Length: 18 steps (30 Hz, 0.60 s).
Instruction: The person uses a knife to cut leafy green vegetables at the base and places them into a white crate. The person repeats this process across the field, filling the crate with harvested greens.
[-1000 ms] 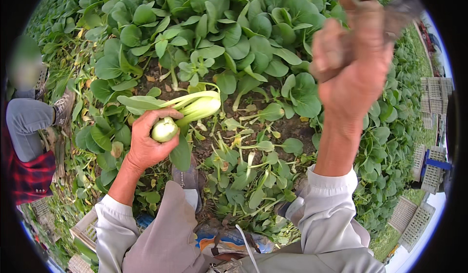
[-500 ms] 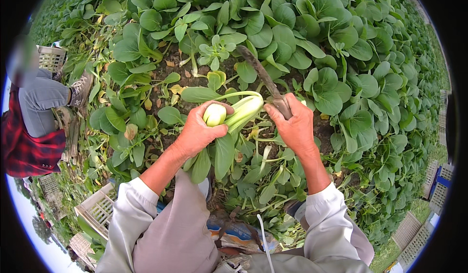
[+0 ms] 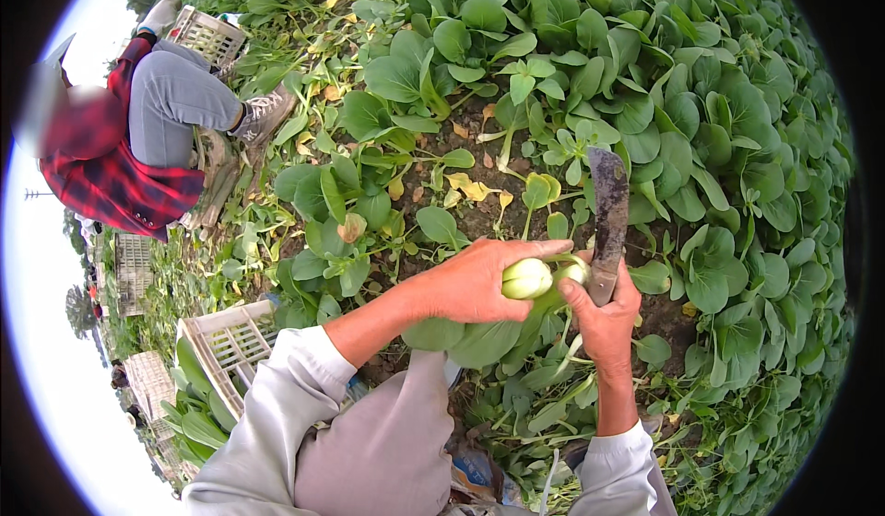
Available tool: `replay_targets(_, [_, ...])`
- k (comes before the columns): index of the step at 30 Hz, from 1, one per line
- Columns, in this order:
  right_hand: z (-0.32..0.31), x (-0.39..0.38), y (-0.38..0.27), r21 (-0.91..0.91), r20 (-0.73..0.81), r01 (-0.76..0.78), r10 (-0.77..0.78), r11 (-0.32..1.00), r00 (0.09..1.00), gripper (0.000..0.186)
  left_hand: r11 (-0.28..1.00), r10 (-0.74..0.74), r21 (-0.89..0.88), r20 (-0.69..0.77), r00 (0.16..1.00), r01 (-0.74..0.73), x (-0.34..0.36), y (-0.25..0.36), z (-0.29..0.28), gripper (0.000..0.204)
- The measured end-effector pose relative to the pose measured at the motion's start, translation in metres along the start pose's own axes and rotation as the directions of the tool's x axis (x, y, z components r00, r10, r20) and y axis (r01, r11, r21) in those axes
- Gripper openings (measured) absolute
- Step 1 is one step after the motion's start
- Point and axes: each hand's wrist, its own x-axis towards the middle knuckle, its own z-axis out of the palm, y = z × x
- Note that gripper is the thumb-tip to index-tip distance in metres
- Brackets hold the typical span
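My left hand is wrapped round a bok choy, its pale green base facing up and its leaves hanging below the palm. The index finger stretches out to the right along the top. A second pale bok choy base lies between my hands, against my right thumb; which hand bears it I cannot tell. My right hand grips a knife with a broad, dark, stained blade pointing away from me. Its handle is mostly hidden in the fist. Beneath both hands are trimmed leaves and stalks.
Dense rows of growing bok choy fill the far side and right. A white plastic crate stands at my left, with leafy greens beside it. Farther left, a person in a red checked shirt sits near another crate. Yellowed leaves litter the soil.
The view has swung left, bringing more of the seated person into sight. My hands have come closer together, and the knife blade has turned from slanting left to nearly upright. The bent outer stalk no longer shows.
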Motion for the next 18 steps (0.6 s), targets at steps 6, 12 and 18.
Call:
replay_targets(6, [0.04, 0.018, -0.011, 0.264, 0.129, -0.144, 0.113, 0.954, 0.985, 0.037, 0.905, -0.129, -0.418, -0.103, 0.986, 0.075, -0.003, -0.024, 0.004, 0.08])
replay_targets(12, [0.073, 0.054, 0.024, -0.308, 0.191, -0.108, 0.173, 0.945, 0.966, 0.044, 0.567, -0.299, 0.707, -0.302, 0.905, 0.423, 0.005, -0.03, -0.088, 0.04])
replay_targets(18, [0.155, 0.085, 0.059, -0.393, 0.297, 0.014, 0.113, 0.919, 0.948, 0.04, 0.285, -0.499, 0.726, -0.444, 0.744, 0.625, -0.005, -0.118, -0.133, 0.038])
